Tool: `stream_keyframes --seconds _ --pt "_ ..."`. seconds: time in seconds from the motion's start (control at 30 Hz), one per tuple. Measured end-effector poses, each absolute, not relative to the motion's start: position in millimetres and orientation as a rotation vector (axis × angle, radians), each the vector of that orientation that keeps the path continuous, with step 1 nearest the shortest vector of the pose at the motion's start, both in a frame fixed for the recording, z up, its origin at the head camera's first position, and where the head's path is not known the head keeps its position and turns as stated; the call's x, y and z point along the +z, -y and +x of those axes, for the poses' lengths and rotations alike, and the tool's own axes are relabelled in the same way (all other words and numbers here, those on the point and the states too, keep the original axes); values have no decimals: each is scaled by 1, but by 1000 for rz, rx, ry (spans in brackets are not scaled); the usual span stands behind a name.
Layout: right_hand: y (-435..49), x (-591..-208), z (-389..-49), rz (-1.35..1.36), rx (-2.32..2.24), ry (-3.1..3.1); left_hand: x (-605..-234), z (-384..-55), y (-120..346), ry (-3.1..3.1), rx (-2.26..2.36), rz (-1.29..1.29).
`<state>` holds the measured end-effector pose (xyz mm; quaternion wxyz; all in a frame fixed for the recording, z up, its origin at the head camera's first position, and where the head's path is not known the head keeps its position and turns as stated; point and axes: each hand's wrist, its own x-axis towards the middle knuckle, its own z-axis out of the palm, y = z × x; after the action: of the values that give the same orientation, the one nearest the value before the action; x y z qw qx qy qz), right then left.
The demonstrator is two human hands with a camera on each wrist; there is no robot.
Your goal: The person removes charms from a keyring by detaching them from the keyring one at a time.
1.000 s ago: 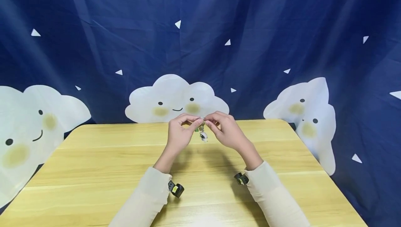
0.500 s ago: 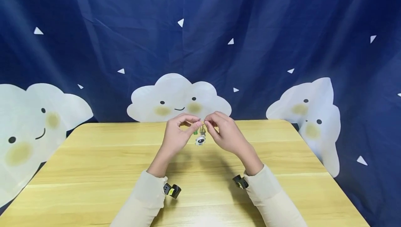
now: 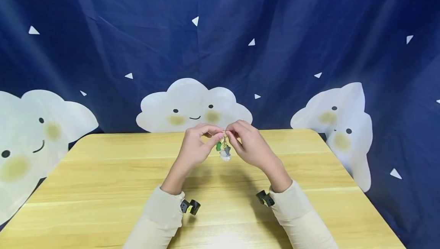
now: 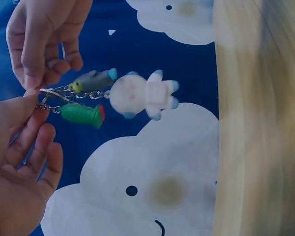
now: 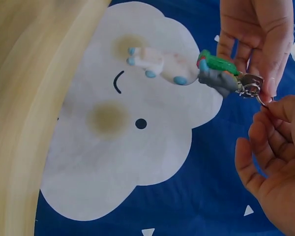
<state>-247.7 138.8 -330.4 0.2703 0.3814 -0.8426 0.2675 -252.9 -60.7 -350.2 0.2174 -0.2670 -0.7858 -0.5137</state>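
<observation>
Above the table, my two hands meet at a metal key ring [image 5: 260, 101] with charms on short chains. My left hand [image 3: 195, 146] pinches the ring's left side between thumb and forefinger. On the other side, my right hand [image 3: 253, 146] pinches the ring with thumb and index fingertip. Three charms dangle below: a white figure with light blue hands and feet [image 4: 127, 93], a green figure with a red end [image 4: 81, 115], and a grey figure with a yellowish part and blue tip [image 4: 94, 81]. The fingertips partly cover the ring.
A light wooden table [image 3: 137, 180] lies under the hands, its far edge just behind them. Beyond it hangs a dark blue curtain [image 3: 220, 50] with white clouds and triangles. Each sleeve cuff carries a small black camera [image 3: 190, 206].
The charms have swung and turned; the white figure's dark face, visible half a second ago, now points away. Both hands keep their pinch on the ring at nearly the same place.
</observation>
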Motion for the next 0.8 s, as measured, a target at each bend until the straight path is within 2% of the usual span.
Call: stream_keyframes --seconds 0.4,0.6,0.8 --pt "-136 -334 -246 1047 812 2233 -351 -249 59 2064 -1618 -561" --pt "-133 -336 -246 1078 858 2169 -349 -248 63 2088 -1646 -610" --pt "-130 -333 -245 1075 884 2157 -342 -245 70 2136 -1451 -687"
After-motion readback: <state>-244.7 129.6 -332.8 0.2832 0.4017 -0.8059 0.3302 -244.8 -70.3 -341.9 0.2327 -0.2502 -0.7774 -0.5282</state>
